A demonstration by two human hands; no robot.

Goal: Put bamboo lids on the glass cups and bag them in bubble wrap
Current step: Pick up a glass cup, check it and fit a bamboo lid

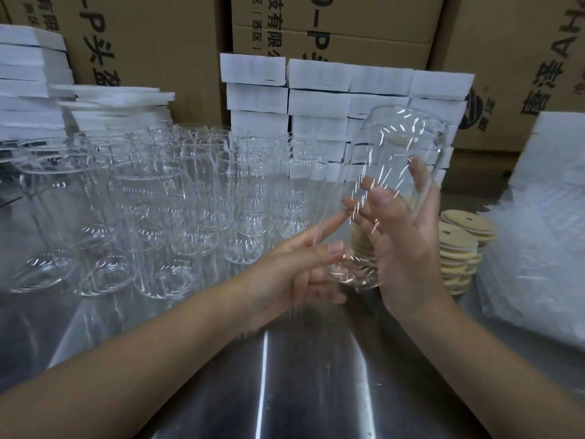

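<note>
Glass cup point(405, 137) is up off the worktop point(300, 391), held in the air between my two hands and tilted, with its base low and toward me and its mouth leaning up and away to the right. My right grip point(408, 248) has it pinched. The fingers run nearly straight up the far wall, showing through the glass, and the thumb presses on the near wall about halfway up. My left grip point(294, 277) pinches the bottom end, with the forefinger stretched out along the cup's left wall, the thumb against the wall just above the base, and the other fingers curled under.

A tan patch shows through the glass near the mouth (I cannot tell whether it is a lid).

To the left, the other cups point(152, 201) stand upright in a tight cluster on the worktop, mouths up. The bamboo lids point(465, 245) sit in short stacks just right of my right wrist, each with a small hole, and one more stack shows through the held cup. Beside them on the far right lies the bubble wrap point(538, 242), piled loosely. White foam sheets point(319, 103) are stacked along the back, against printed cardboard boxes point(152, 39).
</note>
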